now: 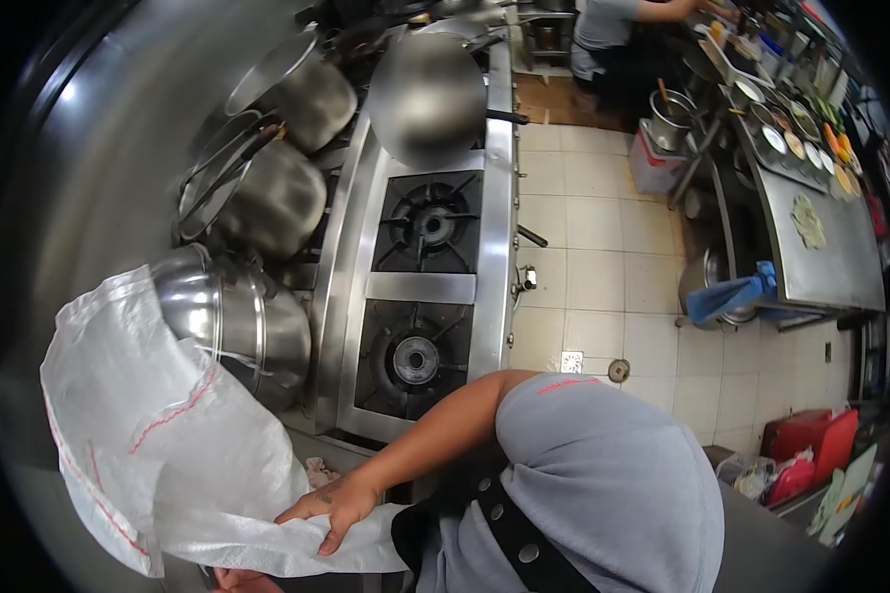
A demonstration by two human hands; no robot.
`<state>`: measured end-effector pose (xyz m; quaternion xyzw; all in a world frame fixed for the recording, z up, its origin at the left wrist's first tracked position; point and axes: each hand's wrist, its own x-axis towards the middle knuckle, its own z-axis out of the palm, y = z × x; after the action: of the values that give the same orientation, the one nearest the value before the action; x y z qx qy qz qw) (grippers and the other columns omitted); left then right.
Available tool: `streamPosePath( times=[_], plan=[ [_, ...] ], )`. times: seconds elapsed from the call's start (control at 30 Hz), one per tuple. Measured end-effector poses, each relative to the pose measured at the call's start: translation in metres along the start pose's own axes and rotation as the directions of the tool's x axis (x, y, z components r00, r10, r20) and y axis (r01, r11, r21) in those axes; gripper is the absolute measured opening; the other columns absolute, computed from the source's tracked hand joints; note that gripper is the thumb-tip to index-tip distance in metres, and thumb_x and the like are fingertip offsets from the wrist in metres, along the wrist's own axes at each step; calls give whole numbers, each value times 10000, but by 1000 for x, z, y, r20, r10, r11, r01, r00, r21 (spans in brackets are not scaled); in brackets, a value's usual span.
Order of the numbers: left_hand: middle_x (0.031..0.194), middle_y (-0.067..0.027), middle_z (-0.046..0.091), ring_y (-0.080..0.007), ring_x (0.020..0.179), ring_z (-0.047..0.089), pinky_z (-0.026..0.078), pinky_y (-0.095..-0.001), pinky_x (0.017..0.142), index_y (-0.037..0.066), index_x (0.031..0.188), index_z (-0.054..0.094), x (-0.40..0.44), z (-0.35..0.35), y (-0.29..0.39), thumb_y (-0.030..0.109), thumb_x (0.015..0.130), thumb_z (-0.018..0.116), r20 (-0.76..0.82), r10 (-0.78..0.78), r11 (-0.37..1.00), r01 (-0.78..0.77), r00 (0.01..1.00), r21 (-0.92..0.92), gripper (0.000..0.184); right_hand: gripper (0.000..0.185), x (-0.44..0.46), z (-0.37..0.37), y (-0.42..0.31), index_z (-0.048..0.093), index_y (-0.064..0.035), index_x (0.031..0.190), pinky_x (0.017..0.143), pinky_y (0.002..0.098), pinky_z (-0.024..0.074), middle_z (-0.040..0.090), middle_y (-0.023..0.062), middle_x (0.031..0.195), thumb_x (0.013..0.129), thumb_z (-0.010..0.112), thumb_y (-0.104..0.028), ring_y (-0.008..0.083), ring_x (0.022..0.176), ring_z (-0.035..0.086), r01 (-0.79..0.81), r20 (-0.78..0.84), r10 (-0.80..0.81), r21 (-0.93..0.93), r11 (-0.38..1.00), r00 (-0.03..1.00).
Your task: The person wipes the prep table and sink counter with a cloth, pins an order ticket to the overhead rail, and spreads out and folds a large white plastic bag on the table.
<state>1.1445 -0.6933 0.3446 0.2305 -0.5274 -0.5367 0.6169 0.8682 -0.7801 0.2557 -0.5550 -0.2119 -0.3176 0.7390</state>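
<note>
A large white woven sack (218, 445) with red stitching spreads over the lower left and leans against steel pots. My right hand (338, 506) reaches in from the right and grips a gathered fold of it, with the thumb bent over the material. At the bottom edge, my left hand (243, 580) is closed just below the sack's lower edge. It is partly cut off by the frame, and what its fingers hold is too small to make out. A crumpled cloth (319, 472) lies behind my right wrist.
Gas burners (415, 358) line the stove, with a domed steel pan (428, 99) farther back. Large pots (267, 198) stand to the left. Across the tiled floor (593, 277) is a steel worktable (831, 247) with bowls. A person (603, 40) works at the far end.
</note>
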Motion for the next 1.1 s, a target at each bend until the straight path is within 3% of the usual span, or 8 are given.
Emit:
streamPosePath(
  times=[0.1, 0.33, 0.6, 0.67, 0.8, 0.97, 1.03, 1.1],
  plan=[
    [1049, -213, 602, -280, 893, 606, 507, -401, 785, -111, 1173, 511, 3, 5, -19, 504, 938, 493, -204, 230, 767, -48, 952, 640, 659, 767, 0, 2, 6, 351, 12, 1405, 995, 317, 373, 492, 102, 1298, 859, 680, -415, 177, 1180, 459, -20, -17, 22, 122, 992, 1000],
    [1034, -197, 607, -263, 896, 606, 500, -379, 797, -106, 1149, 532, 16, 22, -84, 464, 894, 569, -186, 316, 720, -108, 930, 685, 626, 679, -20, 23, -7, 368, -1, 1403, 1004, 309, 394, 531, 57, 1272, 992, 379, -541, 130, 1161, 485, -152, -209, 260, 423, 893, 943],
    [1018, -179, 613, -244, 900, 606, 493, -355, 811, -101, 1121, 557, 25, 96, -140, 418, 844, 655, -22, 162, 754, -109, 987, 648, 597, 575, -99, 43, -160, 435, 6, 1375, 1036, 310, 380, 529, 85, 1318, 1032, 316, -440, 145, 1185, 499, 170, -534, -182, -71, 983, 826],
    [1014, -174, 615, -239, 901, 607, 491, -349, 814, -100, 1114, 563, 29, 124, -160, 407, 831, 677, 34, 95, 767, -95, 995, 635, 591, 555, -136, 39, -198, 390, -12, 1415, 1062, 339, 367, 489, 96, 1383, 1026, 361, -407, 181, 1233, 488, 479, -600, -380, 5, 878, 704],
    [1006, -165, 618, -229, 902, 607, 487, -337, 821, -97, 1101, 575, 51, 186, -208, 384, 806, 720, 224, -162, 790, -10, 961, 614, 582, 588, -255, 67, -320, 389, -54, 1412, 1047, 357, 398, 518, 114, 1343, 995, 414, -469, 211, 1201, 518, 512, -711, -665, -493, 703, 229],
    [959, -111, 638, -214, 848, 614, 486, -315, 817, -85, 1140, 572, 89, 305, -269, 336, 788, 755, 298, -718, 485, 145, 629, 863, 578, 562, -465, 27, -395, 453, 1, 1353, 974, 338, 459, 562, 124, 1290, 1008, 382, -437, 219, 1116, 575, 509, -768, -596, -620, 598, -234],
    [957, -115, 663, -174, 893, 597, 480, -306, 807, -94, 1115, 584, 94, 384, -298, 265, 790, 765, 358, -869, 458, 286, 340, 841, 517, 637, -573, -12, -371, 447, 19, 1352, 969, 348, 463, 562, 149, 1294, 982, 405, -498, 237, 1101, 588, 148, -757, -450, -572, 806, -475],
    [981, -103, 671, -159, 950, 596, 472, -301, 826, -108, 1127, 573, 86, 422, -340, 260, 838, 736, 239, -916, 359, 392, 323, 847, 495, 745, -653, -2, -338, 390, 45, 1381, 1017, 373, 417, 504, 191, 1353, 947, 421, -561, 278, 1181, 535, -244, -717, -255, -122, 962, -649]
  ],
)
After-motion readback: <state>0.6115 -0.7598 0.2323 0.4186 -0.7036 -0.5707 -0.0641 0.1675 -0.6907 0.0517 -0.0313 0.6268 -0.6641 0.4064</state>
